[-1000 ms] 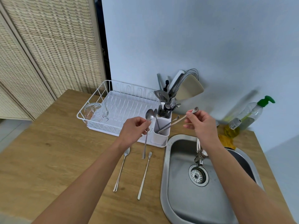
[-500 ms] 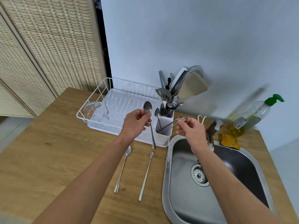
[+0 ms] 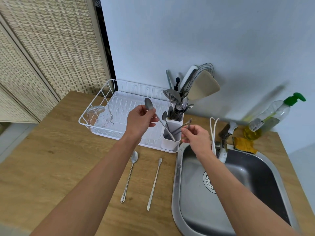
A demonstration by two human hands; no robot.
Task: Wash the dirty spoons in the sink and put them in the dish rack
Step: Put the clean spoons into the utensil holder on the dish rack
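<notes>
Since a moment ago our right hand (image 3: 196, 138) has dropped from chest height toward the rack, and the handle tip of the spoon in our left hand now dips into the caddy instead of hanging over the counter.

We stand over the pale wooden countertop (image 3: 51, 167), with the oval stainless-steel sink (image 3: 238, 201) set into it on the right. Behind our hands sits the white wire dish rack (image 3: 105, 92), holding a clear glass measuring cup (image 3: 98, 114) on its side. At the rack's near right corner is the white plastic cutlery caddy (image 3: 170, 143), whose front compartment we judge to be the target.

Our left hand (image 3: 139, 121) pinches a long-handled steel spoon (image 3: 150, 103) just below the bowl between thumb and fingertips, bowl up, so the handle can slide down into the compartment. Our right hand's fingers pinch the upper ends of two slim steel spoons (image 3: 186, 124), tilted so their lower ends already rest inside the same compartment.

Two more spoons wait on the countertop beside the sink: a long teaspoon (image 3: 130, 172) and a flat narrow steel spoon (image 3: 154, 184), lying near each other but apart, apparently still to be washed.
</notes>
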